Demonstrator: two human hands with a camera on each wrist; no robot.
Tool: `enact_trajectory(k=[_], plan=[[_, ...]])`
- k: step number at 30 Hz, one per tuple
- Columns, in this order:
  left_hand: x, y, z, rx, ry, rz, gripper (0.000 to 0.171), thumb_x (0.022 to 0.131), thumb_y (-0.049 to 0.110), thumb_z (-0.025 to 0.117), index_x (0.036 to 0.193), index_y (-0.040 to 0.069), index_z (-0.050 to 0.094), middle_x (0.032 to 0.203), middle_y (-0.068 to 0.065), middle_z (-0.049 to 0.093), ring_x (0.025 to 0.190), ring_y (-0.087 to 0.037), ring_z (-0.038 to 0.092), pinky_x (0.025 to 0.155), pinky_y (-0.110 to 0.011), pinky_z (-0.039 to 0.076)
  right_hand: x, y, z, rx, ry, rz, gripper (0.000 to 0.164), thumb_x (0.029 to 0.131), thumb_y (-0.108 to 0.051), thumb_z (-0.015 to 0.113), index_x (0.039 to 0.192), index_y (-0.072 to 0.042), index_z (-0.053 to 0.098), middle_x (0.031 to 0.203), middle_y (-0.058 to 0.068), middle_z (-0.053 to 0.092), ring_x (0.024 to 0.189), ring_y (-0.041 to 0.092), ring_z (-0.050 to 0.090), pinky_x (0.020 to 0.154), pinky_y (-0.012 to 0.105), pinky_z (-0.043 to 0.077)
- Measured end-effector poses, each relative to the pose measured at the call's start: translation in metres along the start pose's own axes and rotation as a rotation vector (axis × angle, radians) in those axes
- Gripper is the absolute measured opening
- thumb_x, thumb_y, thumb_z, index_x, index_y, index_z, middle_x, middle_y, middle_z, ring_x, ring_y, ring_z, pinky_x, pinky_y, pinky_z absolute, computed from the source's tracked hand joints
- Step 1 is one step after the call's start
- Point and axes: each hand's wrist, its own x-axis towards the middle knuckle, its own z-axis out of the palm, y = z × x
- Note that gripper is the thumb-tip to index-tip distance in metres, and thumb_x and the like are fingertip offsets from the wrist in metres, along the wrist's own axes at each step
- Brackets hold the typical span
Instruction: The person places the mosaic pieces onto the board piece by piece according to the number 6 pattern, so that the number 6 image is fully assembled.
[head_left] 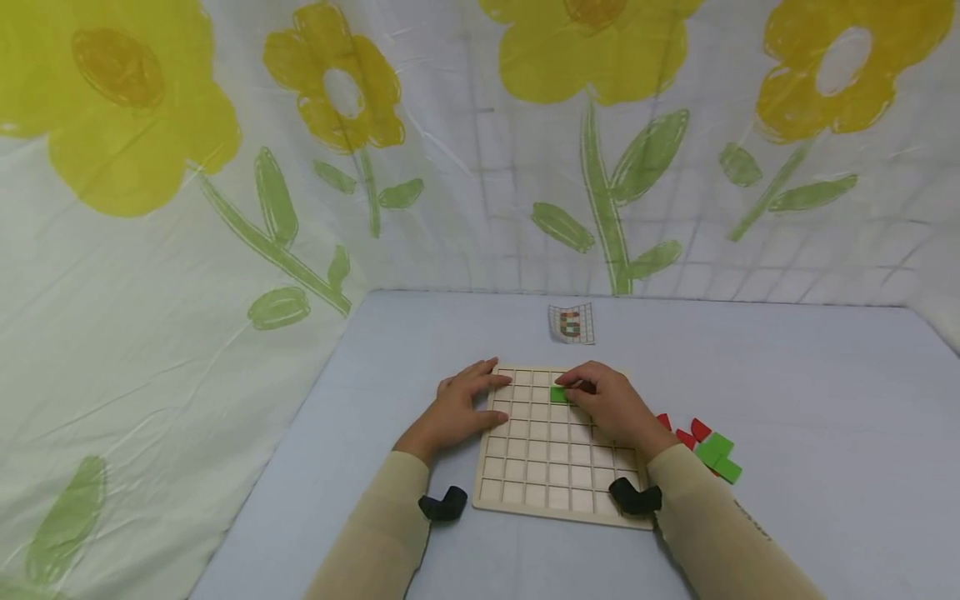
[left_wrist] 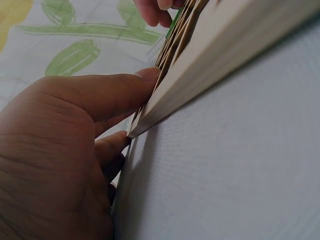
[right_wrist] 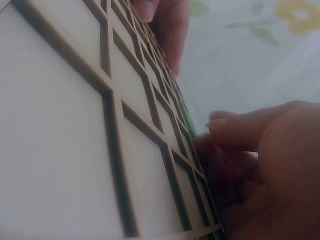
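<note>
- Resting on the left rim of the wooden grid board (head_left: 536, 454): L hand (head_left: 461, 407), fingers spread + relaxed, thumb on top of the frame.
- R hand (head_left: 606, 404) is over the upper part of the board, fingers curled, tips right at the green square (head_left: 558, 395). Can't tell if they're actually pinching it tbh.
- Green square's at a cell near the far edge, 2nd row down, approx mid-width.
- Red pcs (head_left: 701, 430) and green pcs (head_left: 716, 450) are bunched on the desk (head_left: 840, 417), just right of the board, nr the R sleeve (head_left: 712, 508).
- Small gridded card (head_left: 572, 323) w/ a coloured pic lies beyond the board.
- Backdrop = white cloth (head_left: 450, 225) w/ yellow flowers.
</note>
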Motion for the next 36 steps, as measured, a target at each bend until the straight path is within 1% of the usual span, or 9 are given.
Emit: enact_trajectory(k=[7, 10, 14, 19, 22, 25, 27, 29, 36], plan=[[-0.0001, 0.0001, 0.0, -0.002, -0.003, 0.004, 0.061, 0.097, 0.033, 0.083, 0.153, 0.019, 0.065, 0.175, -0.002, 0.034, 0.163, -0.023, 0.022, 0.124, -0.056, 0.013, 0.0, 0.0006, 0.0002, 0.017, -0.005, -0.004, 0.016, 0.109, -0.014, 0.069, 0.123, -0.011, 0.077, 0.121, 0.002, 0.07, 0.101, 0.019, 0.063, 0.094, 0.047, 0.051], [0.0, 0.0006, -0.0001, -0.006, 0.001, 0.005, 0.061, 0.096, 0.034, 0.083, 0.153, 0.019, 0.065, 0.175, -0.001, 0.035, 0.163, -0.023, 0.022, 0.124, -0.056, 0.013, 0.0005, 0.001, 0.0002, 0.021, -0.003, -0.005, 0.017, 0.11, -0.015, 0.068, 0.124, -0.01, 0.076, 0.12, 0.001, 0.07, 0.099, 0.019, 0.063, 0.092, 0.046, 0.051], [0.0005, -0.0005, 0.0004, -0.011, 0.003, 0.001, 0.06, 0.096, 0.034, 0.083, 0.152, 0.019, 0.066, 0.175, -0.001, 0.035, 0.163, -0.023, 0.022, 0.124, -0.056, 0.012, 0.0002, 0.0012, 0.0002, 0.038, -0.006, 0.005, 0.023, 0.11, -0.021, 0.068, 0.129, -0.009, 0.074, 0.118, 0.001, 0.071, 0.098, 0.02, 0.064, 0.092, 0.046, 0.052], [0.0003, -0.0014, 0.0006, -0.01, 0.0, -0.004, 0.06, 0.096, 0.035, 0.083, 0.151, 0.02, 0.067, 0.175, 0.0, 0.035, 0.163, -0.023, 0.022, 0.124, -0.056, 0.012, -0.0006, 0.0018, 0.0005, 0.096, -0.015, 0.031, 0.034, 0.11, -0.036, 0.068, 0.132, -0.01, 0.073, 0.116, 0.001, 0.071, 0.099, 0.022, 0.066, 0.092, 0.048, 0.052], [0.0002, -0.001, 0.0004, -0.008, -0.002, 0.0, 0.059, 0.096, 0.035, 0.083, 0.151, 0.02, 0.067, 0.175, -0.001, 0.035, 0.163, -0.024, 0.022, 0.124, -0.056, 0.012, -0.0001, 0.0015, -0.0001, 0.124, -0.02, 0.033, 0.039, 0.111, -0.042, 0.066, 0.133, -0.01, 0.072, 0.114, 0.002, 0.073, 0.099, 0.022, 0.068, 0.094, 0.049, 0.053], [0.0, -0.0014, 0.0005, -0.007, 0.0, 0.005, 0.059, 0.096, 0.035, 0.083, 0.151, 0.02, 0.066, 0.175, -0.001, 0.035, 0.163, -0.023, 0.022, 0.124, -0.055, 0.012, 0.0011, 0.0007, -0.0011, 0.16, -0.016, 0.03, 0.044, 0.112, -0.044, 0.063, 0.135, -0.008, 0.071, 0.114, 0.006, 0.074, 0.1, 0.022, 0.071, 0.097, 0.052, 0.053], [-0.0001, -0.0016, 0.0007, -0.008, 0.002, 0.007, 0.059, 0.096, 0.035, 0.083, 0.151, 0.02, 0.066, 0.175, 0.0, 0.035, 0.163, -0.022, 0.022, 0.124, -0.055, 0.012, 0.0019, 0.0008, -0.0018, 0.183, -0.005, 0.027, 0.046, 0.113, -0.045, 0.06, 0.136, -0.007, 0.07, 0.117, 0.008, 0.073, 0.1, 0.023, 0.073, 0.099, 0.053, 0.053], [-0.0003, -0.0015, 0.0007, -0.013, 0.006, 0.009, 0.059, 0.096, 0.035, 0.083, 0.151, 0.02, 0.066, 0.175, 0.0, 0.035, 0.163, -0.023, 0.022, 0.124, -0.055, 0.012, 0.0027, 0.0009, -0.0025, 0.207, 0.002, 0.01, 0.047, 0.115, -0.043, 0.055, 0.137, -0.003, 0.069, 0.12, 0.011, 0.072, 0.1, 0.025, 0.073, 0.098, 0.052, 0.054], [-0.0007, -0.0013, 0.0013, -0.007, 0.007, 0.009, 0.06, 0.096, 0.034, 0.084, 0.151, 0.02, 0.066, 0.175, -0.001, 0.035, 0.163, -0.023, 0.022, 0.124, -0.055, 0.012, 0.0025, -0.0029, -0.0068, 0.291, 0.02, -0.047, 0.056, 0.122, -0.037, 0.032, 0.138, 0.007, 0.064, 0.121, 0.017, 0.07, 0.099, 0.032, 0.071, 0.087, 0.036, 0.057]])
